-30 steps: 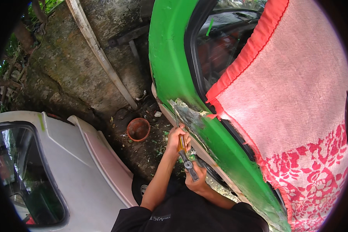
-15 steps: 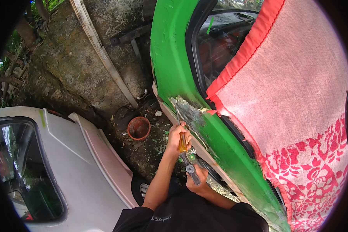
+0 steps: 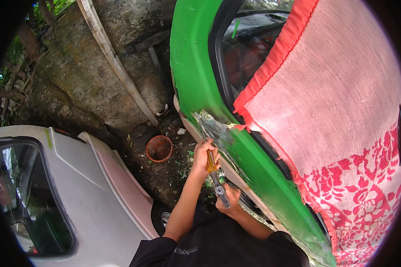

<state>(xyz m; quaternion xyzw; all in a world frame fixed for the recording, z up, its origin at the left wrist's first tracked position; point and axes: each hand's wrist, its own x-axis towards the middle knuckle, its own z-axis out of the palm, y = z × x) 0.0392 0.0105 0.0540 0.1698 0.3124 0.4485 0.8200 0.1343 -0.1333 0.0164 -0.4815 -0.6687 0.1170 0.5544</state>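
My left hand (image 3: 201, 157) is closed round the amber handle of a screwdriver (image 3: 211, 162). Its thin blade points up and away, with its tip at a scraped grey patch (image 3: 217, 130) on the green car body (image 3: 249, 153). Old paint and filler look flaked along that patch. Below the handle, my right hand (image 3: 231, 198) grips a hammer (image 3: 220, 191), whose dark metal head lies in line with the screwdriver's butt end. Whether head and butt touch is hard to tell. My fingers and the head hide most of the hammer's handle.
A pink patterned towel (image 3: 329, 102) with a red edge covers the car's right side. To the left stands a white car (image 3: 93, 187). Between the cars, an orange-brown pot (image 3: 159, 149) sits on ground strewn with green paint chips. A long pale beam (image 3: 116, 62) leans beyond it.
The hammer head has shifted slightly up and right. The screwdriver stays at the same patch in my left hand. The whole view has moved a little.
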